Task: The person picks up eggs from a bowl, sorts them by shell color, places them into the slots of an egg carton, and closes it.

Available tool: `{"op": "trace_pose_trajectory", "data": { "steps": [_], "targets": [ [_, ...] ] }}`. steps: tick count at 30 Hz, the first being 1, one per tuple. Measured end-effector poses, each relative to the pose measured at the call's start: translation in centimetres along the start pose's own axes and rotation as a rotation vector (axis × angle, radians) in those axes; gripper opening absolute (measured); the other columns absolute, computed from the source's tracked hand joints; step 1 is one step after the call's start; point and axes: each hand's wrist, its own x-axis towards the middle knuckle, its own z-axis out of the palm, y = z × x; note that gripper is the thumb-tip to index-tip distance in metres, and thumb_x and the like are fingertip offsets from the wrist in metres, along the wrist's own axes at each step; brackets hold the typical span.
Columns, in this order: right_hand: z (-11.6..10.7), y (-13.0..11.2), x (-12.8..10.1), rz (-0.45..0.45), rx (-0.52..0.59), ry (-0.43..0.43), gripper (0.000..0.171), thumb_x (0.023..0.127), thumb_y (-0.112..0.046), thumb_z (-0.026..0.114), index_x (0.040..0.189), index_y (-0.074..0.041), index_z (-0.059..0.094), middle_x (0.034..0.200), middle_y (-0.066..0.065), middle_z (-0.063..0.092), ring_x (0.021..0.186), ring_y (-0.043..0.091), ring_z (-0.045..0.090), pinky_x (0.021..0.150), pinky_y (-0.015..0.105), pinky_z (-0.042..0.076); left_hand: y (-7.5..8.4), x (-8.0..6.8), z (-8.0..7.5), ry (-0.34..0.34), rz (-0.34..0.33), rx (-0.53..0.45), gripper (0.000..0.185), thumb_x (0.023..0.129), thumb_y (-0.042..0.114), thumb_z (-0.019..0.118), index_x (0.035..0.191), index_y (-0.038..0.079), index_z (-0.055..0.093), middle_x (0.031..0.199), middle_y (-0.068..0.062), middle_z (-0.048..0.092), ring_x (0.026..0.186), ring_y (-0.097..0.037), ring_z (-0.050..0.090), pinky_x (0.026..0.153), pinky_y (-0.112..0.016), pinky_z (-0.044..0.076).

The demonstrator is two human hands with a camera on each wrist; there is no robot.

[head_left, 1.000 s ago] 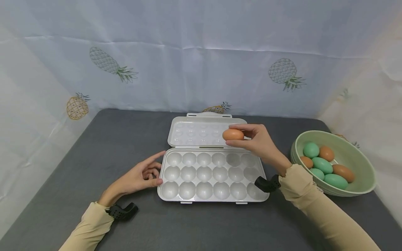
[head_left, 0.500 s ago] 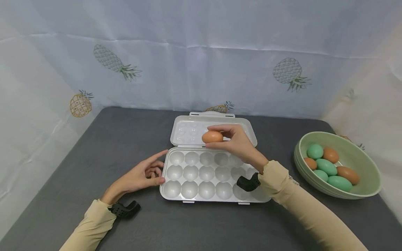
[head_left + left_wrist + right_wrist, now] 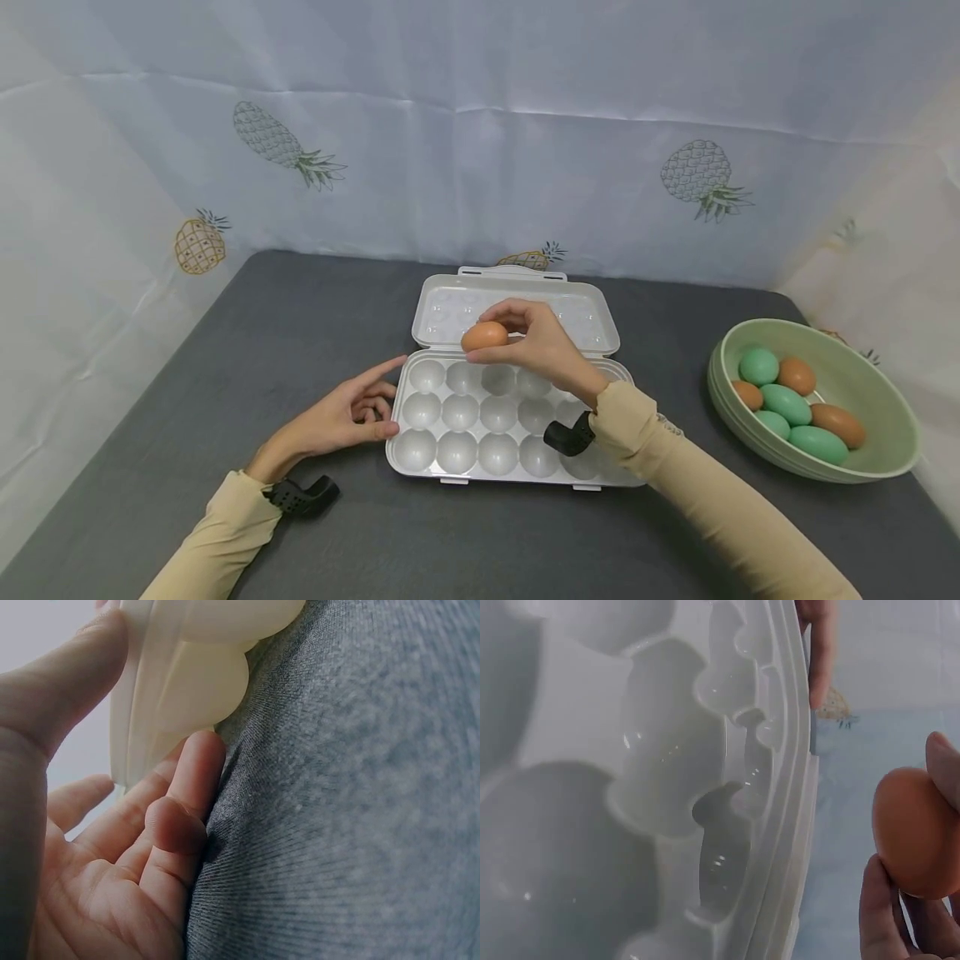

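A white egg tray [image 3: 431,454] with its lid folded back lies on the grey table; all its cups are bare. My right hand [image 3: 542,343] pinches a brown egg [image 3: 484,337] in its fingertips, just above the far row of cups, left of the middle. The same brown egg [image 3: 915,832] shows in the right wrist view beside the tray's rim [image 3: 784,847]. My left hand [image 3: 343,412] rests on the table with straight fingers touching the tray's left edge [image 3: 150,697].
A pale green bowl [image 3: 888,467] at the right holds several brown and green eggs. A white cloth with pineapple prints hangs behind and beside the table. Grey tabletop [image 3: 247,333] stretches to the left of the tray.
My right hand has carried the brown egg leftward from over the lid's right part to over the far-left cups. The left hand has stayed at the tray's edge.
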Motion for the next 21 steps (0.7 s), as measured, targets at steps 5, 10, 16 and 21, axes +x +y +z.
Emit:
{"op": "trace_pose_trajectory", "data": {
  "steps": [5,10,16,21],
  "targets": [
    [0.9,-0.2,0.4,0.010,-0.002,-0.023,0.047,0.077,-0.012,0.090,0.120,-0.009,0.074,0.117,0.007,0.072,0.095,0.017,0.071,0.083,0.028,0.057,0.1,0.1,0.0,-0.002,-0.007,-0.002,0.090,0.093,0.009,0.075,0.164,0.007,0.019,0.123,-0.023,0.065,0.088,-0.006,0.066,0.071,-0.022,0.052],
    [1.9,-0.6,1.0,0.003,0.010,-0.028,0.054,0.080,-0.009,0.087,0.131,-0.012,0.070,0.134,0.014,0.065,0.107,0.023,0.070,0.084,0.028,0.057,0.0,0.1,0.0,-0.006,-0.007,-0.007,0.090,0.094,0.010,0.075,0.164,0.006,0.018,0.123,-0.023,0.065,0.088,-0.006,0.066,0.071,-0.022,0.053],
    [3.1,-1.0,1.7,0.016,0.099,-0.019,0.055,0.077,0.003,0.083,0.130,-0.004,0.069,0.134,0.017,0.067,0.112,0.026,0.067,0.082,0.027,0.057,0.0,0.2,0.0,0.000,-0.002,-0.005,0.090,0.093,0.009,0.075,0.163,0.007,0.019,0.122,-0.023,0.065,0.088,-0.006,0.066,0.071,-0.021,0.052],
    [4.6,-0.6,1.9,0.044,0.125,-0.044,0.054,0.073,0.009,0.084,0.125,0.002,0.071,0.125,0.016,0.071,0.106,0.021,0.070,0.084,0.027,0.058,0.0,0.1,0.0,0.005,-0.024,0.007,0.090,0.093,0.011,0.076,0.163,0.007,0.020,0.122,-0.022,0.064,0.088,-0.006,0.065,0.071,-0.022,0.053]
  ]
}}
